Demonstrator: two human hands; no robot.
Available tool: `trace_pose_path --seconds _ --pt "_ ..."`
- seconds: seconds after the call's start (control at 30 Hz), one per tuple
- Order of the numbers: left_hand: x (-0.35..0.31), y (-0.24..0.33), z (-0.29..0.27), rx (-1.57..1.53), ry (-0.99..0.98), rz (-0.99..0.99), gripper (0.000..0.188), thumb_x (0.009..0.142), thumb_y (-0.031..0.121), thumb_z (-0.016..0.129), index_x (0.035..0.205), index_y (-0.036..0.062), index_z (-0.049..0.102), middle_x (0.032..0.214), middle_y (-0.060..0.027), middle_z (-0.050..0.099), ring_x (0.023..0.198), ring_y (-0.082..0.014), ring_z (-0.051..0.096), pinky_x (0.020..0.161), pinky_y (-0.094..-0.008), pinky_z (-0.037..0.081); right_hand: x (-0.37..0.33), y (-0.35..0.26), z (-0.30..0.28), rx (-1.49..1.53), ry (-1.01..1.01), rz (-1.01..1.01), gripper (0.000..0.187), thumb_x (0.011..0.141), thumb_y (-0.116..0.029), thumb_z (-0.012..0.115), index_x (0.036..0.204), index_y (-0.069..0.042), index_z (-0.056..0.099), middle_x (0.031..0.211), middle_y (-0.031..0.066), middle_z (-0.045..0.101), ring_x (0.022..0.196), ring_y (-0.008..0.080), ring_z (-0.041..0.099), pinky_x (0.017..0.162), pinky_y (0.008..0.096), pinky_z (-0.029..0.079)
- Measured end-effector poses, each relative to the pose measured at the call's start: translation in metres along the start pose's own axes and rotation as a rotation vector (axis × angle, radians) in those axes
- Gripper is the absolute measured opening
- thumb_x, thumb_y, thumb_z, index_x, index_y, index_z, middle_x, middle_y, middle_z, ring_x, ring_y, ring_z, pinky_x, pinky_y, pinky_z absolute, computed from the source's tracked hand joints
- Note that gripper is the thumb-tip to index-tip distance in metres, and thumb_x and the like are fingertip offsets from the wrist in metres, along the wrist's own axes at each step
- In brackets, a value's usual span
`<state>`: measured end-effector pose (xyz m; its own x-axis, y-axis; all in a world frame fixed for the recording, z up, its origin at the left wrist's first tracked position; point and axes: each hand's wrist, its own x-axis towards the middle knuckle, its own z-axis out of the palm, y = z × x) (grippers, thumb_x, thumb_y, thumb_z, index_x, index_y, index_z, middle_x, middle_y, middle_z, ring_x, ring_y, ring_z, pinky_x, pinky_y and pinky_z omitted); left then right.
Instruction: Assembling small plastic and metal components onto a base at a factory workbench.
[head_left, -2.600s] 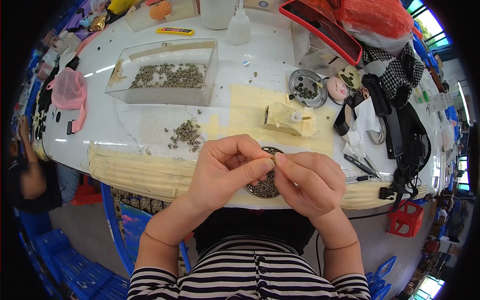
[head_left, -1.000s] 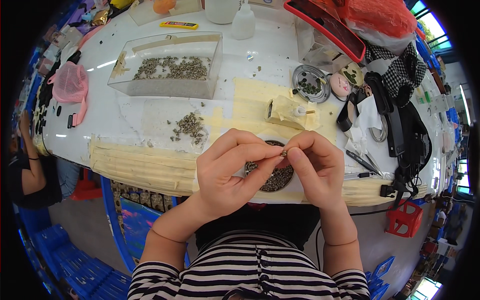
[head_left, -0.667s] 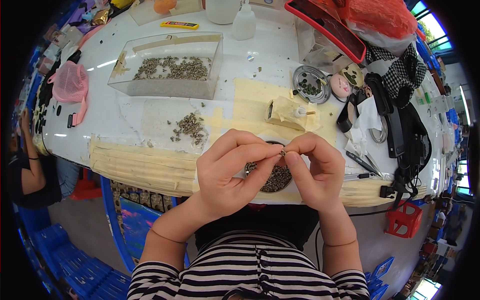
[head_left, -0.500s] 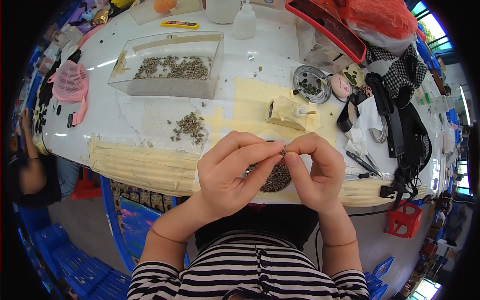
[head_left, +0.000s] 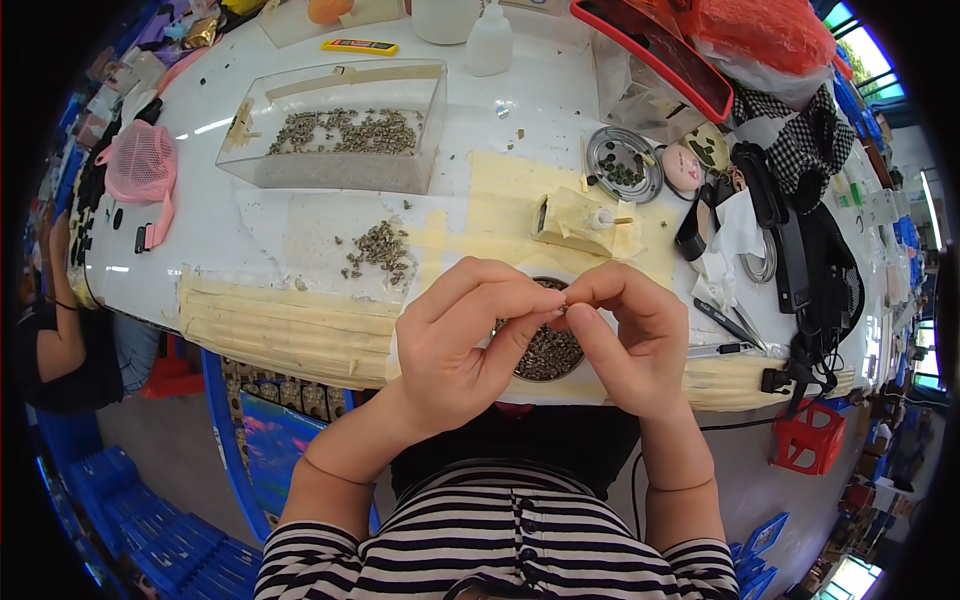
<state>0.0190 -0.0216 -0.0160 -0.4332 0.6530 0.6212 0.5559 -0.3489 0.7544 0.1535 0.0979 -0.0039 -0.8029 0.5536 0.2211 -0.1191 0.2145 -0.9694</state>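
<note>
My left hand point(head_left: 465, 345) and my right hand point(head_left: 630, 335) meet at their fingertips above a round metal dish point(head_left: 548, 378) full of small metal parts point(head_left: 550, 352). Thumb and forefinger are pinched on each side. Something tiny sits between the fingertips, mostly hidden, so its kind does not show. To the left of my left hand lies a loose pile of similar small metal parts point(head_left: 380, 250). Beyond my right hand stands a block wrapped in cream tape point(head_left: 588, 224), with a short peg on it.
A clear box point(head_left: 330, 170) of small parts stands at the back left. At the right are a round tin point(head_left: 625, 165) with dark pieces, tweezers point(head_left: 735, 325), black straps point(head_left: 785, 230) and a red-edged phone point(head_left: 665, 60). A person's arm point(head_left: 65, 290) shows at far left.
Both hands stay pinched together over the dish, with only small finger shifts. My left hand has tilted slightly, showing more of the dish. The person at far left has moved an arm.
</note>
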Motion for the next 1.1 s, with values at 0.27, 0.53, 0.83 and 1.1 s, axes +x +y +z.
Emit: trace_pose_path --seconds 0.27,0.53,0.83,1.1 --pt "-0.004 -0.001 0.002 0.029 0.018 0.04 0.019 0.08 -0.008 0.074 0.098 -0.0007 0.072 0.087 -0.0108 0.065 0.072 -0.0207 0.064 0.061 -0.0288 0.052 -0.001 -0.007 -0.002 0.18 -0.056 0.167 0.006 0.09 0.0 0.064 0.094 0.005 0.066 0.085 0.0054 0.069 0.078 0.0098 0.065 0.074 0.0238 0.051" --pt "-0.004 -0.001 0.001 -0.012 0.006 0.028 0.019 0.081 -0.008 0.073 0.098 -0.0006 0.072 0.087 -0.0102 0.066 0.073 -0.0196 0.064 0.062 -0.0283 0.052 0.0 -0.009 -0.005 0.233 -0.085 0.193 0.006 0.091 0.001 0.063 0.094 0.005 0.066 0.084 0.0056 0.068 0.078 0.01 0.065 0.073 0.0239 0.052" --pt "-0.006 -0.005 0.001 -0.156 -0.014 -0.1 0.015 0.088 -0.006 0.069 0.102 -0.0034 0.068 0.095 -0.0096 0.067 0.08 -0.0146 0.063 0.07 -0.0255 0.052 0.006 0.001 0.0 -0.405 0.081 -0.395 0.013 0.079 0.006 0.071 0.091 0.001 0.068 0.079 0.009 0.068 0.067 0.0172 0.065 0.061 0.0259 0.051" --pt "-0.008 0.001 0.0 -0.642 0.005 -0.538 0.017 0.091 -0.004 0.067 0.108 -0.0074 0.067 0.098 -0.0108 0.071 0.088 -0.0114 0.068 0.078 -0.0234 0.057 0.008 0.009 0.005 -0.74 0.191 -0.717 0.027 0.069 0.004 0.077 0.094 -0.001 0.07 0.081 0.0083 0.069 0.064 0.0212 0.065 0.054 0.0289 0.051"
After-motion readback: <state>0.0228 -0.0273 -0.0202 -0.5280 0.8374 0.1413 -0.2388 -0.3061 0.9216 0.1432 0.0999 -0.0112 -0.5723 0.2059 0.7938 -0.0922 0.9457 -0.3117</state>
